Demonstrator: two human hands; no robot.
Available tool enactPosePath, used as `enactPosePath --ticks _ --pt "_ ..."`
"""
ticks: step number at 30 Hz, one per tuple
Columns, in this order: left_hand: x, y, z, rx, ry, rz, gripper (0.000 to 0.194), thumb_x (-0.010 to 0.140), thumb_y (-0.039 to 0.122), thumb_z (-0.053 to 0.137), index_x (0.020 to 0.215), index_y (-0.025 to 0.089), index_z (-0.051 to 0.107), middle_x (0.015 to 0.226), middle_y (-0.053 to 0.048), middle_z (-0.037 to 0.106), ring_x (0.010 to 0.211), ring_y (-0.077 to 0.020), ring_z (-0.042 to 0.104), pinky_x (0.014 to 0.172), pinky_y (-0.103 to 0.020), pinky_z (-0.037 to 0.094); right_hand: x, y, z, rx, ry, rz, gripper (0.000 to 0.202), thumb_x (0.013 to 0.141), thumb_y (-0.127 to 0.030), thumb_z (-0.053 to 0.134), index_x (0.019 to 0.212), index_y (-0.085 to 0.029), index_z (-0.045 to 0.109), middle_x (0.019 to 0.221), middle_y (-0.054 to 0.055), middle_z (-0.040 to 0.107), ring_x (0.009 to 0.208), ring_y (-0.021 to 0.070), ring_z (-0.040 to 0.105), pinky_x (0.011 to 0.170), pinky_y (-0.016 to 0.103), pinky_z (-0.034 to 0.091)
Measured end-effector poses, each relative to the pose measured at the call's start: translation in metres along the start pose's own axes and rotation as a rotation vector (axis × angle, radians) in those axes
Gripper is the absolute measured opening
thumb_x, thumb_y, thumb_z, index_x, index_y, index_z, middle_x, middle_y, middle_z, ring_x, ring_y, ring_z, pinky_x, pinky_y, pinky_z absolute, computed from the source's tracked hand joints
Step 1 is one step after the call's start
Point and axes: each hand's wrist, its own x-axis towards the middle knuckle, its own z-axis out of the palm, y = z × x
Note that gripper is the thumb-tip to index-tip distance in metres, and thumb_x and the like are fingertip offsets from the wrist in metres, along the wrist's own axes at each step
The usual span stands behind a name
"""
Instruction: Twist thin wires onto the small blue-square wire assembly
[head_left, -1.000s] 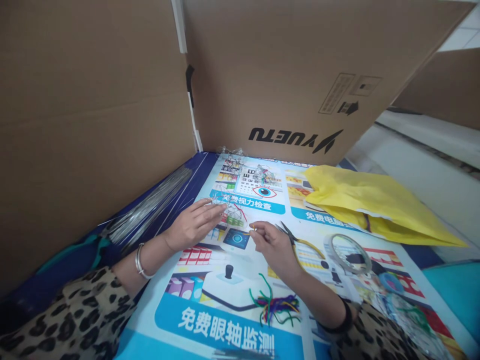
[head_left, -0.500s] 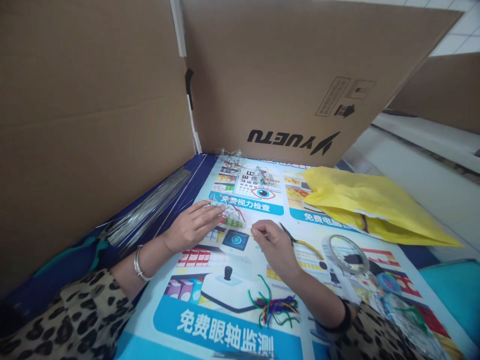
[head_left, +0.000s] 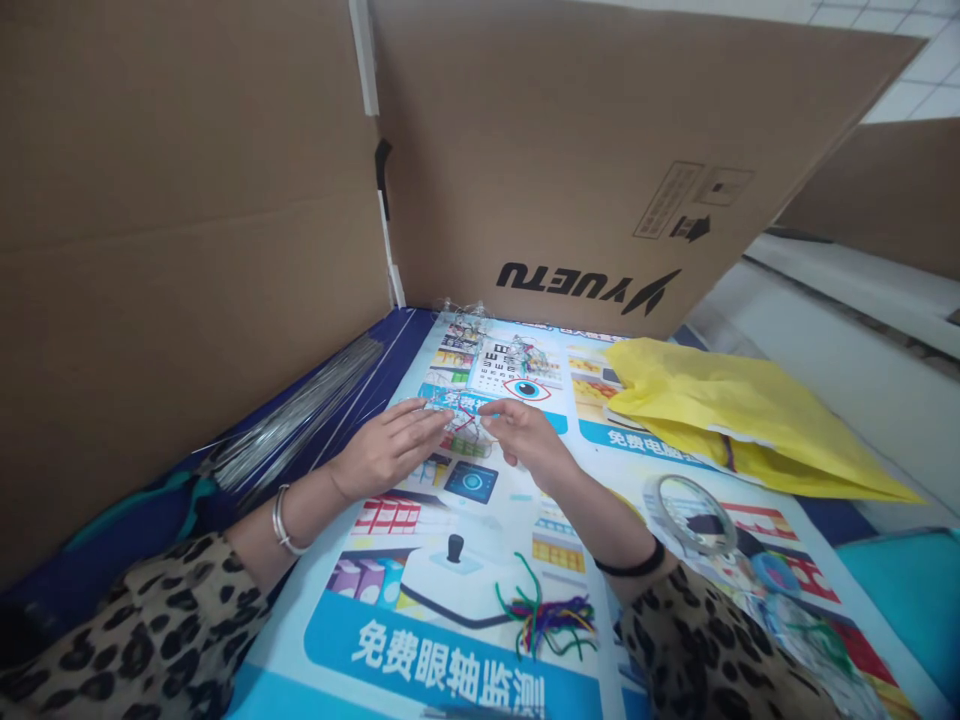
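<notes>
The wire piece (head_left: 463,418), a thin mesh with a red strand, is located between the fingertips of the left hand (head_left: 397,445) and the right hand (head_left: 526,440). The left hand's fingers are extended and close together, at the near left edge of the mesh; the thumb is hidden, so its grip cannot be told. The right hand's fingers are curved in a narrow posture at the right edge; the fine wire is probably in contact, but whether it is pinched cannot be told.

Beyond the hands: further wire pieces (head_left: 529,352). Left of the left hand: a bundle of straight wires (head_left: 300,425). Nearer the wearer than the right hand: coloured strands (head_left: 551,618). Right of the right hand: a tape roll (head_left: 654,510) and a yellow bag (head_left: 750,420).
</notes>
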Motion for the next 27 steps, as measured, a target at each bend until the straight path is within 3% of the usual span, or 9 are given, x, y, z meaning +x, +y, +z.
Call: enactPosePath --ticks 7,11,14,18,27 --pt "0.003 -0.005 -0.002 0.006 0.042 0.029 0.023 0.083 0.005 0.052 0.105 0.010 0.056 0.118 -0.015 0.060 0.112 -0.0228 0.055 0.097 -0.045 0.047 0.013 0.005 0.001 -0.019 -0.080 -0.041 0.031 0.069 -0.033 0.062 0.096 -0.019 0.057 0.047 -0.011 0.041 0.034 0.0051 0.033 0.034 0.019 0.023" --pt "0.007 -0.006 -0.004 0.024 0.062 0.045 0.020 0.084 0.004 0.049 0.102 0.010 0.057 0.113 -0.015 0.062 0.109 -0.0216 0.057 0.096 -0.043 0.048 0.020 0.007 0.004 -0.044 -0.090 -0.048 0.025 0.068 -0.034 0.062 0.087 -0.019 0.057 0.047 -0.012 0.039 0.035 0.0052 0.030 0.034 0.019 0.023" --pt "0.010 -0.007 -0.004 0.043 0.071 0.045 0.019 0.085 0.005 0.049 0.101 0.011 0.057 0.112 -0.012 0.063 0.106 -0.0201 0.059 0.095 -0.042 0.049 0.024 0.009 0.008 -0.110 -0.048 -0.076 0.020 0.066 -0.032 0.062 0.080 -0.019 0.055 0.045 -0.011 0.037 0.036 0.0054 0.029 0.036 0.019 0.021" --pt "0.010 -0.009 -0.001 0.050 0.084 0.043 0.018 0.086 0.007 0.049 0.102 0.012 0.056 0.110 -0.010 0.064 0.104 -0.0195 0.060 0.094 -0.041 0.050 0.028 0.012 0.014 -0.172 0.042 -0.177 0.023 0.064 -0.029 0.063 0.084 -0.021 0.054 0.044 -0.012 0.034 0.039 0.0064 0.029 0.039 0.019 0.021" --pt "0.007 -0.012 0.005 0.025 0.080 0.042 0.016 0.087 0.008 0.049 0.101 0.014 0.054 0.111 -0.009 0.064 0.106 -0.0189 0.060 0.098 -0.042 0.048 0.034 0.014 0.018 -0.213 0.079 -0.230 0.019 0.069 -0.033 0.060 0.082 -0.019 0.059 0.045 -0.010 0.036 0.040 0.0080 0.030 0.041 0.022 0.020"
